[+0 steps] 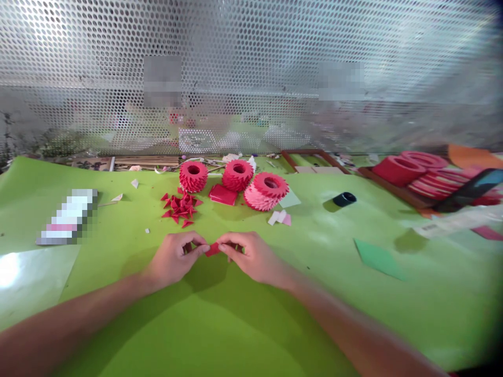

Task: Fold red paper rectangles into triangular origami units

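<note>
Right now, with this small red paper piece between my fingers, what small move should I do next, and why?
Probably press its crease firmly: your left hand and right hand both pinch the small red paper piece, so it is steady. Then it could likely join the loose pile of red folded paper triangles just ahead, which look similar.

Left hand (pixel 173 259), right hand (pixel 251 257), meeting mid-frame, fingertips (pixel 200 247) pinching, forearms (pixel 70 309) angled inward

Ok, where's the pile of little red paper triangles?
In the head view, the red paper triangles sit on the green surface, left of centre, just below a round red folded-paper stack and above the left hand.
</note>
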{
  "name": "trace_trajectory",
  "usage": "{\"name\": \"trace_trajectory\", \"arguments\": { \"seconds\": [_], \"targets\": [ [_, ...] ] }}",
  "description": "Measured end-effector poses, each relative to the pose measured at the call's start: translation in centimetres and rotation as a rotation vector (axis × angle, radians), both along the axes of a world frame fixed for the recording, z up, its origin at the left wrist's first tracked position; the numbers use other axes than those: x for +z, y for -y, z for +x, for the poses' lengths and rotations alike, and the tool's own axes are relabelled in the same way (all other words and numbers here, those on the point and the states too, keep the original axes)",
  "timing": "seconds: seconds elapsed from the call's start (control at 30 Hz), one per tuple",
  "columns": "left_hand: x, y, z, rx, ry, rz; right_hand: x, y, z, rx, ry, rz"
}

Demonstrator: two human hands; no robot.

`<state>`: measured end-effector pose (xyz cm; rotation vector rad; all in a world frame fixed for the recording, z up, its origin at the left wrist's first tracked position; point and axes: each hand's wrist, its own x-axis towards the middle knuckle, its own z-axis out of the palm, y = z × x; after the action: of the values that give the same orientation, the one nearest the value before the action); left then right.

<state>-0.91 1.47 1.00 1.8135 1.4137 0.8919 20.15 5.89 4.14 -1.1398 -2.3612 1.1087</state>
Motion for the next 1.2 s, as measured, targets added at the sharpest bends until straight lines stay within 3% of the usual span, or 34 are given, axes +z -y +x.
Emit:
{"name": "trace_trajectory", "arguments": {
  "seconds": [0.3,0.73,1.2],
  "targets": [
    [0.0,-0.1,-0.2,0.081,0.004,-0.014,-0.1,-0.8,0.7,-0.033,0.055,0.081],
    [0.0,-0.1,0.1,-0.06,0.015,-0.061,-0.9,0.0,0.0,-0.007,-0.056,0.073],
    [0.1,-0.1,0.1,0.02,-0.026,-0.04,0.0,-1.4,1.3,0.016,0.085,0.039]
  ]
}}
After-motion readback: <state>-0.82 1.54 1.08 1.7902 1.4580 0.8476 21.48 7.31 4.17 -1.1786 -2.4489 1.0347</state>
